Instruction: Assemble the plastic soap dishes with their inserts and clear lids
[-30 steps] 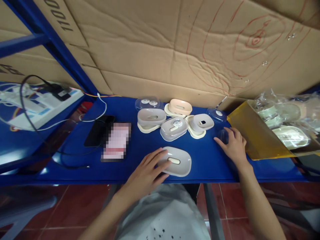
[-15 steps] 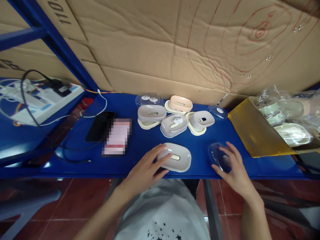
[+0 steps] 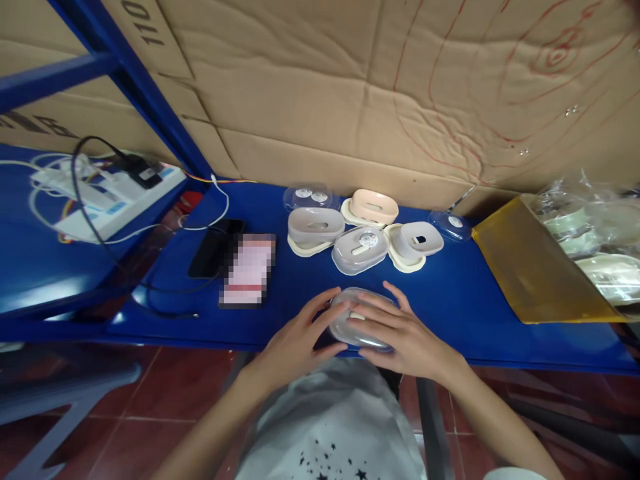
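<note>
Head cam: both hands in tight at the front edge of the blue tbl (image 3: 465,300), one dish between 'em! Grey soap-type dish (image 3: 347,330), front & ctr, clear lid (image 3: 370,341) over it. Whether it's fully seated, can't tell, fingers in the way.

L hand (image 3: 290,343) on the dish's L side, fingers spread wide, tips at the rim, thumb at the near edge. R hand (image 3: 413,340) across from it, also wide, fingers reaching over the lid top, thumb low at the near side. Gripping or just resting? Can't tell for either.

Just behind, a cluster: lidded grey dish (image 3: 357,257) nearest; grey dish w/ pale base (image 3: 315,223) to its L; peach dish (image 3: 375,205) at the back; whitish dish (image 3: 410,237) on the R, also on a pale base. Stickered clear lids (image 3: 304,193) back L, another stickered lid (image 3: 450,227) back R.

Far R, yellow-brown box (image 3: 525,267), tilted, w/ plastic-wrapped pcs (image 3: 610,277) inside. Over L, black phone (image 3: 213,250) beside a pixelated screen (image 3: 249,270), pwr strip (image 3: 170,180) w/ cords beyond. Cardboard (image 3: 300,87) backs it all.
</note>
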Demonstrator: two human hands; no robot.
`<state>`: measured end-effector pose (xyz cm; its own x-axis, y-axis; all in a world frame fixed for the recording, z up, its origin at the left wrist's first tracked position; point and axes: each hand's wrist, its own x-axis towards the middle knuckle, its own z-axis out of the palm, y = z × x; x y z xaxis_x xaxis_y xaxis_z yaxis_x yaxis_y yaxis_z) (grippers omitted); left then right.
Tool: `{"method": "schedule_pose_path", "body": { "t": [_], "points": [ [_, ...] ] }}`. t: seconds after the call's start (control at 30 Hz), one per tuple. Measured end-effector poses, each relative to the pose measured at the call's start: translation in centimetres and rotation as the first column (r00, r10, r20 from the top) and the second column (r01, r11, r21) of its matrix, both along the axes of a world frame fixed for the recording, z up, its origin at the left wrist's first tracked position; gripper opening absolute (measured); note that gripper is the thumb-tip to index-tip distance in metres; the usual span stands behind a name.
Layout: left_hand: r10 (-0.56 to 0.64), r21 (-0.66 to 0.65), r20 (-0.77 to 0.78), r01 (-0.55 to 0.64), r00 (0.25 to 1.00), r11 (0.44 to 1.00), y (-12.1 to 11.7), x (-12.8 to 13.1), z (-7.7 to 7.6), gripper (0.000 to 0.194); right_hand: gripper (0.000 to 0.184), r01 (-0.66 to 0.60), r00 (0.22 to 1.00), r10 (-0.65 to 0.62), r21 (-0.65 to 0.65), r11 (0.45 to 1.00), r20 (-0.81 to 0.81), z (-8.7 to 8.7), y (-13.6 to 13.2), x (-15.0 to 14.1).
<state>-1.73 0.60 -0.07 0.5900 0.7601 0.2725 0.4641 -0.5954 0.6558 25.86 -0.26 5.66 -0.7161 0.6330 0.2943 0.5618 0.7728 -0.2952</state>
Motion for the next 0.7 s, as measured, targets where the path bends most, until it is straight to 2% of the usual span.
{"method": "schedule_pose_path", "body": {
  "t": [0.07, 0.17, 0.27, 0.37, 0.53, 0.7],
  "points": [
    [-0.009, -0.008, -0.023, 0.009, 1.0, 1.0, 0.0, 0.0, 0.2, 0.069, 0.043, 0.008, 1.0, -0.009, 0.029, 1.0, 0.022, 0.0, -0.3, 0.0],
    [-0.023, 0.008, -0.014, 0.023, 1.0, 1.0, 0.0, -0.1, 0.4, 0.065, 0.056, 0.087, 0.995, -0.089, 0.051, 0.995, 0.04, -0.3, -1.5, 0.6],
    [-0.016, 0.018, -0.004, 0.016, 1.0, 1.0, 0.0, -0.1, 0.3, 0.063, 0.068, 0.229, 0.972, -0.228, 0.019, 0.973, -0.052, -1.2, -3.2, 1.8],
    [-0.005, 0.033, 0.007, 0.004, 1.0, 0.999, -0.1, -0.1, 0.1, 0.06, 0.064, 0.321, 0.93, -0.322, -0.035, 0.946, -0.176, -2.6, -4.8, 2.4],
    [-0.001, 0.075, 0.061, -0.004, 0.998, 0.997, 0.0, -0.1, -0.1, 0.059, 0.061, 0.353, 0.906, -0.35, -0.027, 0.935, -0.239, -4.6, -6.1, 2.1],
    [0.005, 0.081, 0.072, -0.011, 0.997, 0.997, 0.2, -0.1, -0.1, 0.062, 0.063, 0.353, 0.923, -0.341, 0.039, 0.935, -0.18, -4.9, -5.6, 2.0]
  ]
}}
